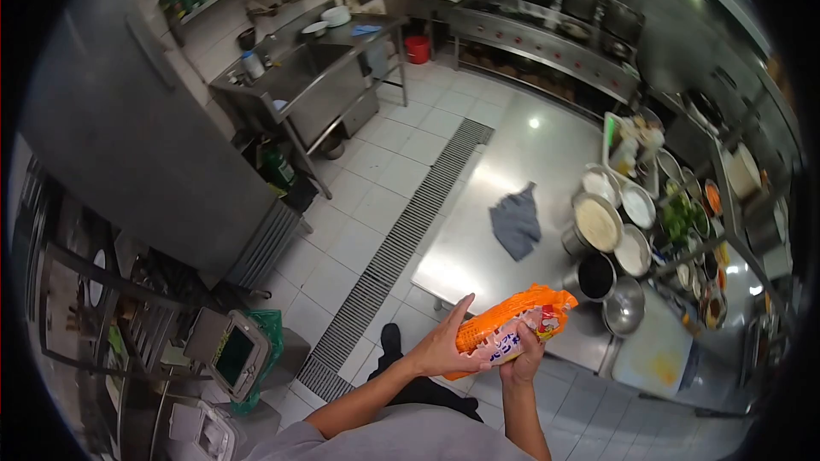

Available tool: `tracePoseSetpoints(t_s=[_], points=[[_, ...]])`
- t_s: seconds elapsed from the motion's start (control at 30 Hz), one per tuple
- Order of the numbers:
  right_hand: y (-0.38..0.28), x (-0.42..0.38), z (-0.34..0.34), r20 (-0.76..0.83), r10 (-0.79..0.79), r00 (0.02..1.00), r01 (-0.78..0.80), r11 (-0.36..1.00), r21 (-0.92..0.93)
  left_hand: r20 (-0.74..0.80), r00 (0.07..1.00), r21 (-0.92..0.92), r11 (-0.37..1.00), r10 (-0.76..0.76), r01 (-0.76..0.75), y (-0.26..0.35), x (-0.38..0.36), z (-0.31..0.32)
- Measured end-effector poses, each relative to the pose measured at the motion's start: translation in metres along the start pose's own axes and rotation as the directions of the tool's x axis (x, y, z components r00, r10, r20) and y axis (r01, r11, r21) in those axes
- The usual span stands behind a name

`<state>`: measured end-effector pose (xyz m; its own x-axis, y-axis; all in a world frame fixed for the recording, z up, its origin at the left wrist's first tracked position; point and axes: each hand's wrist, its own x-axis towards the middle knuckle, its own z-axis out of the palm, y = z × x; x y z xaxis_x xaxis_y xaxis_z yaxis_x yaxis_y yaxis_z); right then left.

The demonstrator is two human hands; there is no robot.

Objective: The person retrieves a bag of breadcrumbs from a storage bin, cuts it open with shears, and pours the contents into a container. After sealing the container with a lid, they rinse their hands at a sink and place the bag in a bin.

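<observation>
An orange plastic packet (510, 318) with white and blue print is held in front of my body, over the near edge of a steel worktable (512, 162). My left hand (446, 343) wraps around the packet's left end, thumb raised. My right hand (523, 355) grips the packet from underneath, at its right half. Both forearms come up from the bottom of the view. The packet's top right end is crimped and sticks up.
A grey cloth (516, 222) lies on the worktable. Several pots and bowls (611, 235) of ingredients crowd its right side, with a white cutting board (651, 350) nearby. A floor drain grate (401, 239) runs along the tiled aisle. A sink counter (316, 68) stands far left.
</observation>
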<state>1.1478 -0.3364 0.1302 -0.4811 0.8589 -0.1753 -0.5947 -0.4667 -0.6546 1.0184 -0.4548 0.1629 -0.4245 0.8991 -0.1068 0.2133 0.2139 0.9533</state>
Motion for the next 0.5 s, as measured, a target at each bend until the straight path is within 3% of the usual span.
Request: tracePoseSetpoints(t_s=[0.03, 0.13, 0.23, 0.3, 0.33, 0.43, 0.5], points=[[0.014, 0.008, 0.018, 0.021, 0.012, 1.000, -0.012, 1.000, -0.006, 0.063, 0.996, -0.107, 0.992, -0.068, 0.075, -0.004, 0.001, -0.024], [0.059, 0.034, 0.073, 0.082, 0.074, 0.994, -0.068, 0.995, -0.072, -0.041, 0.998, -0.082, 0.995, 0.057, -0.060, -0.033, 0.012, -0.083], [0.103, 0.064, 0.111, 0.108, 0.206, 0.972, -0.196, 0.976, -0.096, -0.032, 0.999, -0.183, 0.983, 0.021, -0.027, -0.042, 0.022, -0.150], [0.128, 0.087, 0.127, 0.215, 0.419, 0.882, -0.337, 0.881, -0.332, -0.071, 0.997, -0.279, 0.960, -0.024, 0.003, -0.068, 0.027, -0.183], [0.142, 0.097, 0.131, 0.291, 0.398, 0.870, -0.250, 0.865, -0.435, -0.103, 0.992, -0.370, 0.929, -0.070, 0.027, -0.083, 0.030, -0.198], [0.158, 0.113, 0.166, 0.274, 0.346, 0.897, -0.141, 0.813, -0.565, -0.209, 0.969, -0.400, 0.915, -0.135, 0.041, -0.119, 0.034, -0.247], [0.171, 0.138, 0.175, 0.205, 0.357, 0.911, -0.161, 0.768, -0.620, -0.281, 0.939, -0.485, 0.874, -0.199, 0.040, -0.129, 0.039, -0.283]])
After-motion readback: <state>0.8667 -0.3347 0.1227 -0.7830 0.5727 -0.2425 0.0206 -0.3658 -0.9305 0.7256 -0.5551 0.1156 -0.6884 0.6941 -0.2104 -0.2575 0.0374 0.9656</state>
